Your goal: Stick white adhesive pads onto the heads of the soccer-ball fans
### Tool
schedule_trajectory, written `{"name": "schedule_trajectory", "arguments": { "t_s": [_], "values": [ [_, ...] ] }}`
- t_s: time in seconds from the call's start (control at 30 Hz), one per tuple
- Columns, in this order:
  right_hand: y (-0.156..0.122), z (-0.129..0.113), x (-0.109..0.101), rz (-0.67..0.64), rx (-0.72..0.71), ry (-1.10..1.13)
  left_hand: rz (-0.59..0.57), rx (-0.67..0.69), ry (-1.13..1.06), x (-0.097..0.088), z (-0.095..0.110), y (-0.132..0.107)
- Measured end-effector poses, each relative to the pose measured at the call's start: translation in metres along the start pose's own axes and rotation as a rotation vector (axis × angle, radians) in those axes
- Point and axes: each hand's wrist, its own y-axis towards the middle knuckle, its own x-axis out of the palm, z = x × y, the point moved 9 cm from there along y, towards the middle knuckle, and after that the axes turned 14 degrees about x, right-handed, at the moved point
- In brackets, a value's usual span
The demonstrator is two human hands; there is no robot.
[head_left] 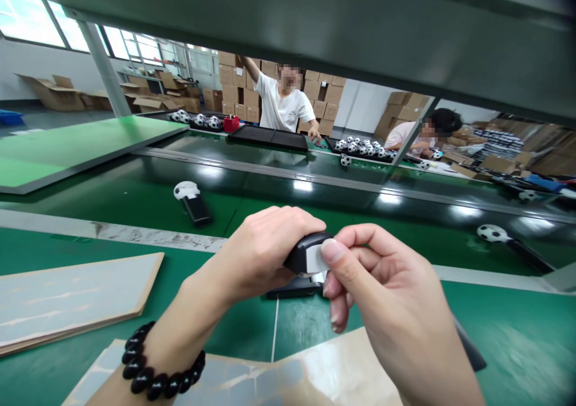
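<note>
My left hand is curled round a small black device with a white patch on its end. My right hand pinches that white end between thumb and fingers. A black bead bracelet sits on my left wrist. Both hands hover above the green bench, just over a flat black part that lies on it.
A football-patterned toy with a black handle lies on the green conveyor; another lies at the right. Grey boards rest at the left and under my arms. Two other people work across the belt beside trays of small footballs.
</note>
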Motion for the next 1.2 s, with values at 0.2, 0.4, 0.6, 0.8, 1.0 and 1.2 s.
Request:
{"name": "schedule_trajectory", "arguments": {
  "t_s": [0.2,0.4,0.6,0.8,1.0,1.2],
  "values": [
    [-0.006,-0.008,-0.004,0.062,-0.11,-0.205,0.006,0.0,-0.028,0.002,-0.003,-0.004],
    [-0.017,-0.032,-0.028,0.386,-0.358,-0.378,0.233,0.049,-0.265,-0.004,-0.007,-0.015],
    [-0.002,-0.002,0.012,0.011,-0.176,-0.409,0.286,0.045,-0.304,-0.002,-0.004,-0.016],
    [-0.002,-0.001,0.023,-0.14,-0.275,-0.307,0.312,0.053,-0.26,-0.001,-0.006,-0.02],
    [0.002,0.001,0.017,-0.108,-0.198,-0.32,0.32,0.058,-0.397,0.001,-0.005,-0.021],
    [0.004,0.005,0.016,-0.123,-0.15,-0.299,0.326,0.041,-0.456,0.002,-0.007,-0.021]
  ]
}}
